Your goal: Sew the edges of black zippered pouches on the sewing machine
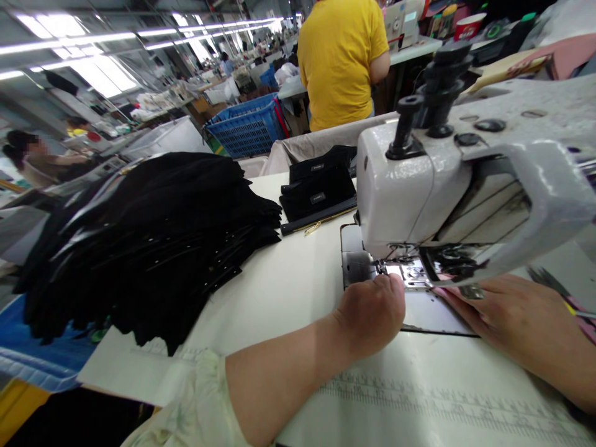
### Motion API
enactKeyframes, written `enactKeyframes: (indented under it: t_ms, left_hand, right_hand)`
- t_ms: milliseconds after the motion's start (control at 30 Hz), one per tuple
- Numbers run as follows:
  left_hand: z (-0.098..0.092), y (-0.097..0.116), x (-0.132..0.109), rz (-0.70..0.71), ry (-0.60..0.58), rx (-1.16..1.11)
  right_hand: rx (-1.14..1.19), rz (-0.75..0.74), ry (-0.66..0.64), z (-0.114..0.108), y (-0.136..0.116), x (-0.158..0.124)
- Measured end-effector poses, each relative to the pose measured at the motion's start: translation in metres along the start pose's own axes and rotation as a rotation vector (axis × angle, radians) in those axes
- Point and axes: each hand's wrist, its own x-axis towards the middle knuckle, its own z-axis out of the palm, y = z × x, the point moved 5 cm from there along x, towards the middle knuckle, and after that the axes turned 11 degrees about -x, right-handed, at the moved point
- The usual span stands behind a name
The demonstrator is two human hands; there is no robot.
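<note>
My left hand [372, 312] is closed at the needle area of a white sewing machine [395, 186], its fingers curled by the presser foot. Whatever those fingers pinch is hidden. My right hand [521, 310] reaches under the machine head from the right, fingers together beside the metal needle plate [433, 310]. Machine parts cover its fingertips, and what they hold cannot be made out. Behind and left of the needle lie black fabric pieces [319, 183] with small labels and a gold-coloured zipper [316, 225].
A large heap of black fabric pieces [153, 230] covers the table's left side, above a blue bin [41, 354]. A printed ruler [419, 400] runs along the white tabletop [261, 298]. Beyond are a blue crate [246, 127] and a person in a yellow shirt [342, 62].
</note>
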Motion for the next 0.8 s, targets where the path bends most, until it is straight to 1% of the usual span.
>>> enactKeyframes:
  t_ms: [167, 367, 567, 733, 800]
  left_hand:
    - [-0.0008, 0.0011, 0.0000, 0.024, 0.002, 0.000]
    - [-0.0031, 0.0015, 0.0004, 0.017, 0.067, -0.010]
    - [-0.0011, 0.0000, 0.0004, 0.004, -0.007, -0.002]
    - [-0.0023, 0.0018, 0.0006, 0.068, 0.026, 0.018]
    - [-0.0016, 0.0018, 0.0017, 0.072, -0.002, 0.003]
  right_hand:
    - [0.012, 0.008, -0.005, -0.0013, 0.0020, 0.0010]
    - [-0.049, -0.012, -0.019, -0.0017, 0.0017, 0.0036]
    - [-0.043, 0.000, -0.013, -0.0004, 0.0009, 0.0024]
    - [-0.044, -0.010, -0.025, 0.0017, 0.0011, -0.0010]
    - [-0.039, -0.022, -0.033, 0.0026, 0.0008, -0.0020]
